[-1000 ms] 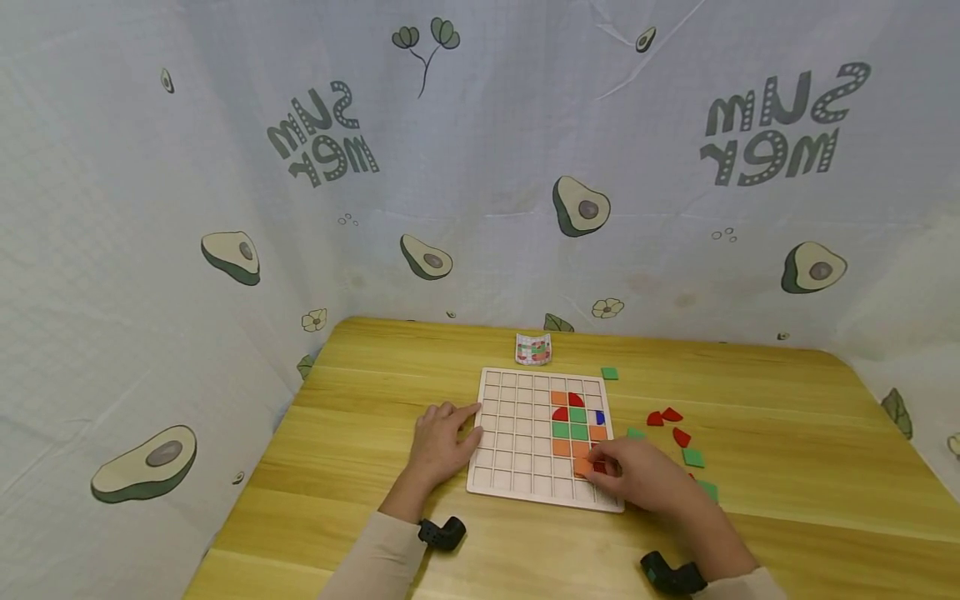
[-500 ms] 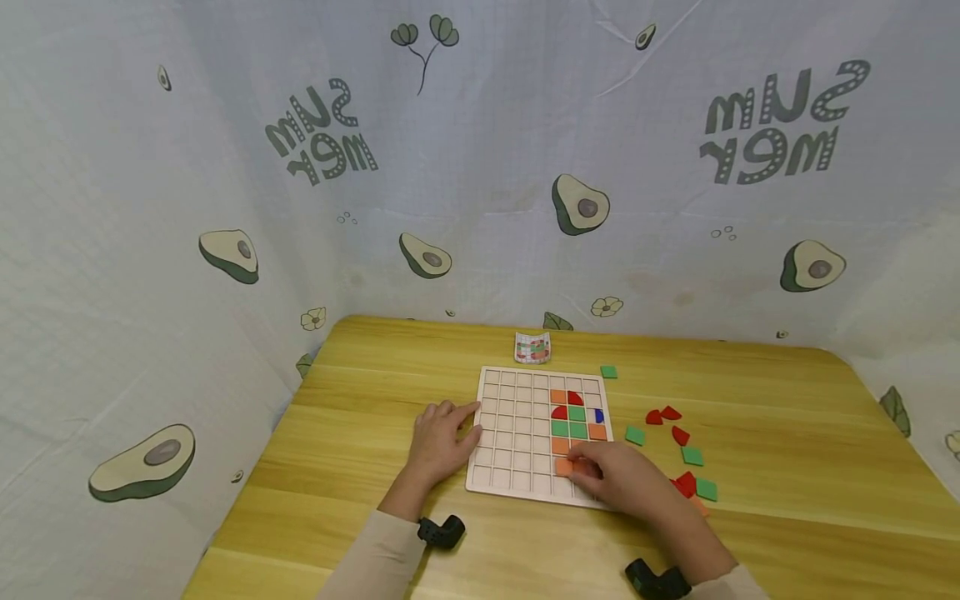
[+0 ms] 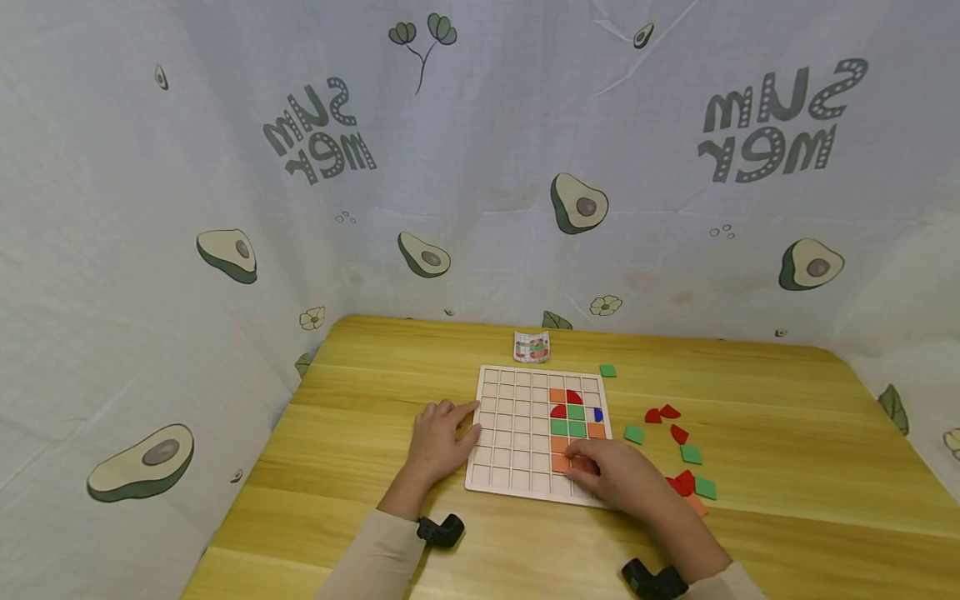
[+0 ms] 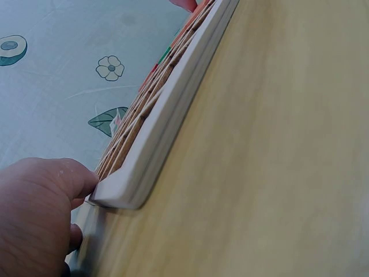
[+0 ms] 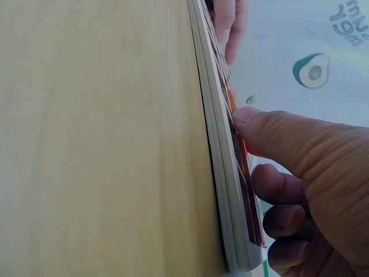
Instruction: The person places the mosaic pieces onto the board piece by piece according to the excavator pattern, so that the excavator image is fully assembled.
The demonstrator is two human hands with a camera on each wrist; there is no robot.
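Find the orange tile (image 3: 559,463) at nine o'clock, just at the nearer right hand (image 3: 617,475), curved, but cannot tell if pinching, with relaxed left hand (image 3: 437,439) touching the board (image 3: 541,428).

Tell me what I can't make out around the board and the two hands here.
- Head view: the lower right squares of the board, hidden under the right hand.
- Head view: the fine pattern on the small card, too small to read.
- Left wrist view: the board's far end, cut off by the top edge.
- Right wrist view: most of the left hand, cut off by the top edge.
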